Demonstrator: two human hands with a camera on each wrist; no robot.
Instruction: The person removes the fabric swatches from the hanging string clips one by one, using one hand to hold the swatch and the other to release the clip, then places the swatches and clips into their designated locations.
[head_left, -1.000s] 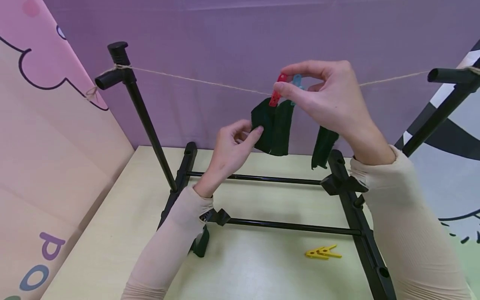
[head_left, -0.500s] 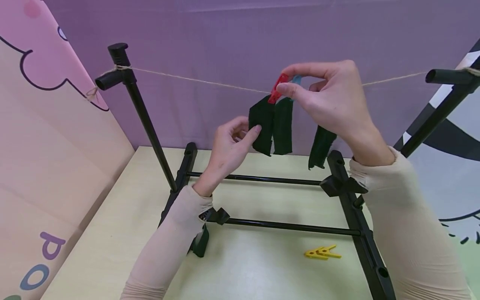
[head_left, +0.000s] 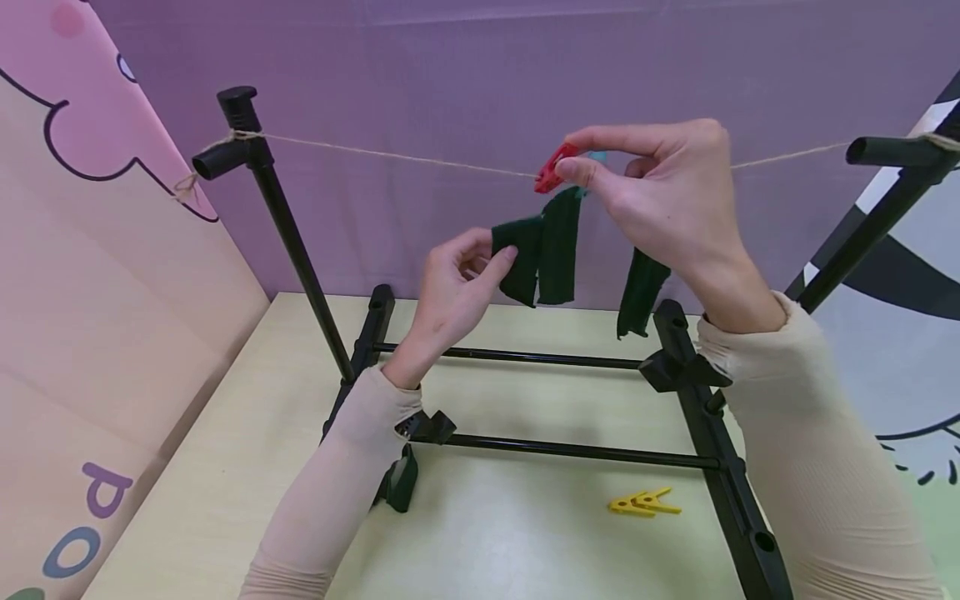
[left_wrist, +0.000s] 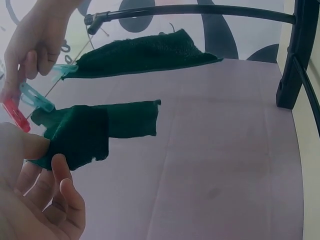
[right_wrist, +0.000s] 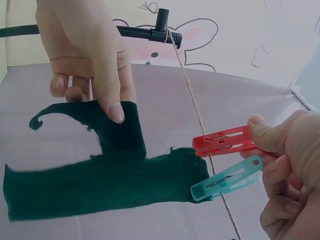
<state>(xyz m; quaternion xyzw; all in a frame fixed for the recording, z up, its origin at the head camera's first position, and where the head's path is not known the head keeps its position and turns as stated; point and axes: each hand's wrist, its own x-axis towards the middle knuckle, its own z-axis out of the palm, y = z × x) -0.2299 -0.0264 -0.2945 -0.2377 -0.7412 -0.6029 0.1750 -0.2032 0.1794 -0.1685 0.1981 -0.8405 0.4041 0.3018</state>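
My right hand pinches a red clothespin between thumb and index finger. In the right wrist view the pin's tip is at the twine, beside a blue-green clothespin that clips a dark green cloth there. The cloth has two strips, like small trousers. One strip hangs down; my left hand pinches the upper corner of the other between thumb and fingers, below the line. No cloth shows in the red pin's tip. A second green cloth hangs farther right from another blue-green clothespin.
A black pipe frame stands on the pale table, its posts carrying the twine. Yellow clothespins lie at the front right. More green cloth lies by my left forearm. A purple backdrop rises behind.
The red clothespin has come off the cloth's upper left part and tilted over. That corner has dropped below the line in my left hand, which has shifted slightly left and up.
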